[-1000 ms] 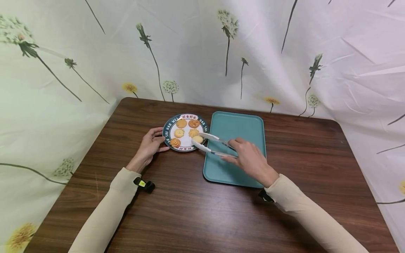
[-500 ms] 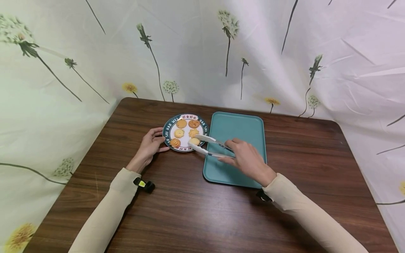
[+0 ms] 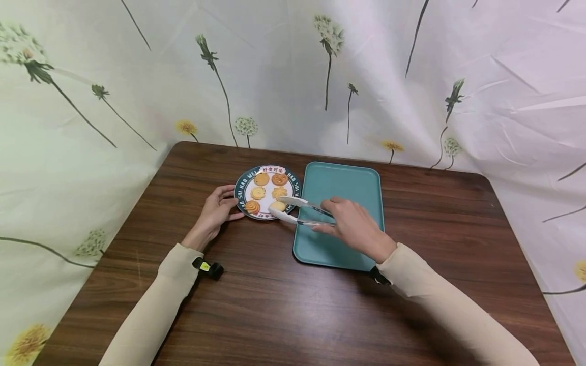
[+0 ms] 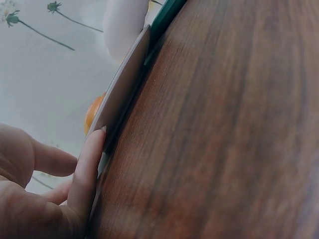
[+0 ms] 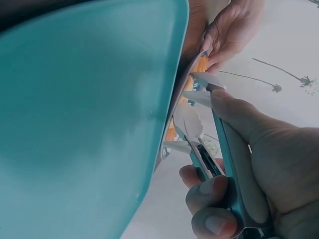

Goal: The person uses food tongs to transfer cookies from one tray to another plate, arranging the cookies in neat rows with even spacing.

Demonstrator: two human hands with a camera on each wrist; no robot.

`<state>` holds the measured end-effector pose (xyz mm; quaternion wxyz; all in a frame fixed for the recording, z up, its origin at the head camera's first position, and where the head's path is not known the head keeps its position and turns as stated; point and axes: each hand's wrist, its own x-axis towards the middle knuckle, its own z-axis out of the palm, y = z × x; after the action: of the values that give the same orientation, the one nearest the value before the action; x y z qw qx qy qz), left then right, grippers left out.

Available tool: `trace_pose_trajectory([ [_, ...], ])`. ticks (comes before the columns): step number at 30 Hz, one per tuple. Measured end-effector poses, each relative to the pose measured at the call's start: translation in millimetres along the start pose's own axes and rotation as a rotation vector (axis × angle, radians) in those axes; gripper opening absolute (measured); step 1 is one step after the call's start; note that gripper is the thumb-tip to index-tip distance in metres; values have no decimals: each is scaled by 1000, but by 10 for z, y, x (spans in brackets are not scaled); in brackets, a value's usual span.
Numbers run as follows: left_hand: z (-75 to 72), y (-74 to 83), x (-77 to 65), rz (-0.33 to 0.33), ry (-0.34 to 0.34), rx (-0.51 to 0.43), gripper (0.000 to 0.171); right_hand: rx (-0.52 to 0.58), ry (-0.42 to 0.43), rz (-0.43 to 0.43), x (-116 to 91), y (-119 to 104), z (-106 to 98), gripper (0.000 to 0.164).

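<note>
In the head view, a round plate (image 3: 250, 176) with a dark lettered rim carries several cookies. My left hand (image 3: 214, 211) holds its left rim; in the left wrist view the thumb (image 4: 89, 162) presses against the outside of the tilted-looking plate edge (image 4: 122, 79). My right hand (image 3: 354, 223) grips a pair of metal tongs (image 3: 311, 222) with white tips. The tips lie spread around a pale round cookie (image 3: 277, 206) at the plate's lower right. In the right wrist view, fingers and thumb wrap the tongs' handles (image 5: 232, 159).
A teal rectangular tray (image 3: 341, 178) lies right of the plate, under the tongs and right hand. Everything stands on a dark wooden table (image 3: 274, 305). A cloth with printed dandelions (image 3: 274, 76) hangs behind it.
The right hand and tongs have moved slightly left, and the pale round cookie has shifted left on the plate with the tips. The left hand stays at the rim.
</note>
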<state>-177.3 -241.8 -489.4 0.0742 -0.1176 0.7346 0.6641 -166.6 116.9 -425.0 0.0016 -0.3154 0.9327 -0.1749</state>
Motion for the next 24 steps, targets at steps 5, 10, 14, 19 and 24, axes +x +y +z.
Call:
trace_pose_trajectory([
  [5,-1,-15,-1,6,-4,6,52,-8,-39,-3,44,-18,-42,48],
  [10,3,-19,7,12,-4,6,52,-13,-74,-9,90,-29,-106,49],
  [14,5,-9,3,3,-1,7,52,-22,-93,-13,110,-32,-138,48],
  [19,6,2,-1,4,2,9,52,-21,-100,-17,130,-39,-151,47],
  [24,10,4,-6,3,1,9,52,-20,-105,-11,154,-29,-138,48],
])
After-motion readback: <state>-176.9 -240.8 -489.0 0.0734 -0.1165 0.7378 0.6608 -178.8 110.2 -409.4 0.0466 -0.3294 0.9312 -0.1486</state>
